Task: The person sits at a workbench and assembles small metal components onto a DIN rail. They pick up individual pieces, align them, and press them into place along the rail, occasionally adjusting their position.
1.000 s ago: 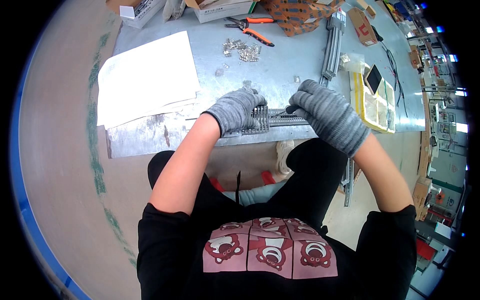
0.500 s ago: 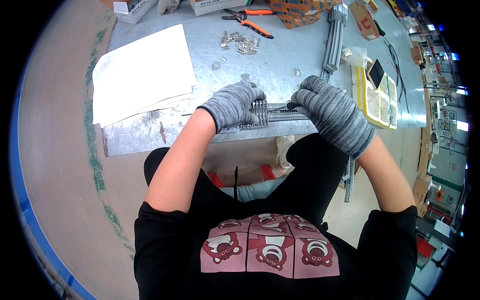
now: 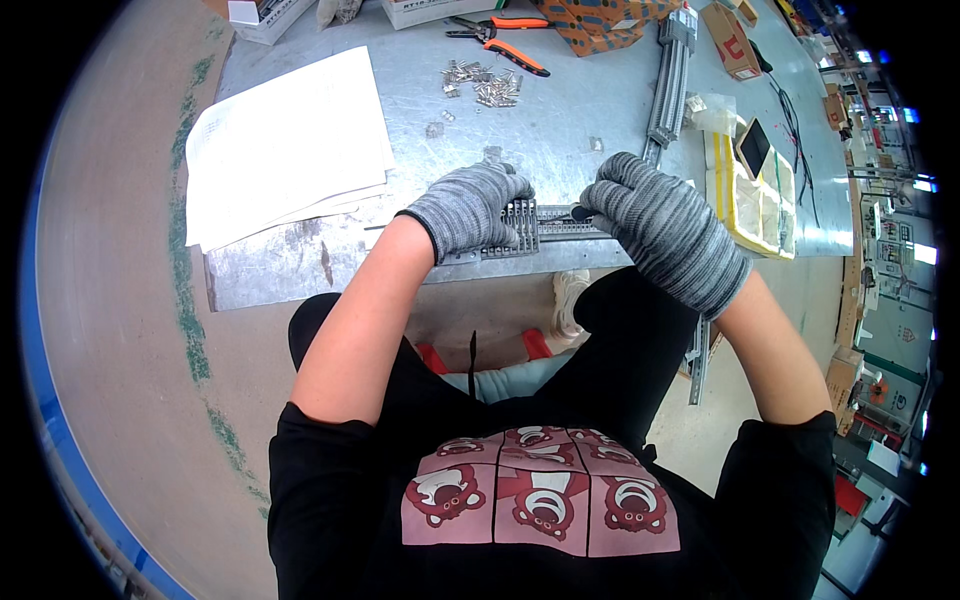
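Observation:
Both my hands wear grey knitted gloves. My left hand [image 3: 468, 212] is closed around a row of grey terminal blocks [image 3: 523, 238] near the table's front edge, thumb on the near side and fingers on the far side. These blocks sit on a slotted metal rail [image 3: 575, 233], which runs out to the right. In my right hand [image 3: 662, 228], closed at the rail's right part, is a screwdriver [image 3: 579, 213] with a black handle. Its thin shaft lies almost flat over the rail and points left at the blocks. Whether the tip touches them I cannot tell.
White paper sheets [image 3: 290, 145] lie at the left. Further back are small metal parts [image 3: 494, 88] and orange-handled wire strippers [image 3: 515, 57]. Stacked metal rails [image 3: 669, 90] and a yellow-and-white divided box [image 3: 765, 205] holding a dark-screened device [image 3: 752, 148] stand at the right.
My right hand has shifted very slightly left with the screwdriver, whose shaft now shows nearer the terminal blocks. The left hand keeps its grip, almost unmoved.

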Tool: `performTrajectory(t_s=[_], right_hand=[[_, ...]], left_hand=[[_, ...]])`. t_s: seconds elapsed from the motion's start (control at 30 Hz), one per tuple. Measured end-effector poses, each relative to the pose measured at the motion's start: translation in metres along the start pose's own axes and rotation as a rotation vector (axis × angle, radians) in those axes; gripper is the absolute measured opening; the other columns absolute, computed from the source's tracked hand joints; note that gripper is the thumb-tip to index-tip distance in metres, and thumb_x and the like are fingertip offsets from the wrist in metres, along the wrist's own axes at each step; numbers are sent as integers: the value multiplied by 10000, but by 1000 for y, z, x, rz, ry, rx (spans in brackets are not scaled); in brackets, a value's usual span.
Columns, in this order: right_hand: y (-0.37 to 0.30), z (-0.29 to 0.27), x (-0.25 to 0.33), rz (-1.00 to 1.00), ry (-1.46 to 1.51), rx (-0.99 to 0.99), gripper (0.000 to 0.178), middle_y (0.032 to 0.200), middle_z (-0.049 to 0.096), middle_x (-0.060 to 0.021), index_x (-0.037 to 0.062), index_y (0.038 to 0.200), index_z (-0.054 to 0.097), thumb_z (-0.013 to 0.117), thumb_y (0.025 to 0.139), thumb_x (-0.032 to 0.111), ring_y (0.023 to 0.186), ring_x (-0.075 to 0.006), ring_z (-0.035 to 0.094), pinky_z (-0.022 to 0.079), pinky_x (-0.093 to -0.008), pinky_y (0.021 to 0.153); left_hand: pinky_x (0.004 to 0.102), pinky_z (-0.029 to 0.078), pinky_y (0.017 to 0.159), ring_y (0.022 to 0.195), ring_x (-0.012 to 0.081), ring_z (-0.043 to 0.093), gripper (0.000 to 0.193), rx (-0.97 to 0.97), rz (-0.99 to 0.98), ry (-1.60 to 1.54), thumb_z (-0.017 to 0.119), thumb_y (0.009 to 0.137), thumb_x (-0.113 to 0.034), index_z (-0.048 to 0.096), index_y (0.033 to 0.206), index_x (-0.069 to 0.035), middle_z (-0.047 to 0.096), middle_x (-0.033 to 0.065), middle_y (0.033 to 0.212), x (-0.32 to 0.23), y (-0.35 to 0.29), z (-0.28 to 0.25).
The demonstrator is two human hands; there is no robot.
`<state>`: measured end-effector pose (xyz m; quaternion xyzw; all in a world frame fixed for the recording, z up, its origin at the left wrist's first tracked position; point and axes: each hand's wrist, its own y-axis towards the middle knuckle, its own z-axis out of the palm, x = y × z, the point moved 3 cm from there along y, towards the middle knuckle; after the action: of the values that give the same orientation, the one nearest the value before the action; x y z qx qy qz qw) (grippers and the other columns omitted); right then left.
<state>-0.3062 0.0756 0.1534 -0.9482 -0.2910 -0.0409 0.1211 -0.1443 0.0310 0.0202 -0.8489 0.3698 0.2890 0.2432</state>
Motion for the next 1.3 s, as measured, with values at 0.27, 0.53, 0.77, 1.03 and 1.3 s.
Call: performTrajectory(t_s=[0.27, 0.53, 0.77, 1.03, 1.3], right_hand=[[1, 0, 2, 4, -4, -4, 191, 986, 598, -112, 71, 1023, 662, 630, 847, 137, 888, -299, 640, 530, -376, 793], [0, 2, 3, -19, -31, -17, 196, 983, 598, -112, 59, 1022, 669, 632, 845, 133, 906, -290, 630, 523, -368, 806], [0, 3, 4, -57, -57, -32, 213, 973, 591, -116, 56, 1051, 656, 602, 850, 103, 894, -292, 628, 522, -368, 791], [-3, 5, 3, -71, -53, -38, 226, 966, 585, -119, 54, 1058, 655, 591, 842, 82, 884, -297, 628, 521, -368, 794], [-4, 5, 4, -58, -71, -27, 226, 993, 594, -119, 54, 1052, 661, 590, 838, 67, 902, -293, 632, 522, -362, 805]], left_hand=[[392, 478, 953, 1024, 326, 611, 539, -4, 2, 14, 778, 727, -325, 636, 1174, -59, 631, 153, 1075, -3, -1, -2], [386, 474, 963, 1036, 307, 607, 537, 14, 3, 39, 773, 735, -328, 632, 1181, -64, 632, 144, 1067, -5, -1, -3], [379, 471, 972, 1044, 300, 608, 542, 26, -10, 43, 770, 746, -347, 630, 1189, -67, 638, 138, 1079, -3, 0, -2], [381, 469, 975, 1051, 306, 606, 544, 21, -12, 29, 771, 744, -344, 629, 1192, -70, 637, 137, 1098, -7, -2, -5], [386, 472, 965, 1041, 307, 605, 526, -13, 15, 15, 767, 741, -322, 630, 1181, -70, 633, 143, 1087, -2, -2, 0]])
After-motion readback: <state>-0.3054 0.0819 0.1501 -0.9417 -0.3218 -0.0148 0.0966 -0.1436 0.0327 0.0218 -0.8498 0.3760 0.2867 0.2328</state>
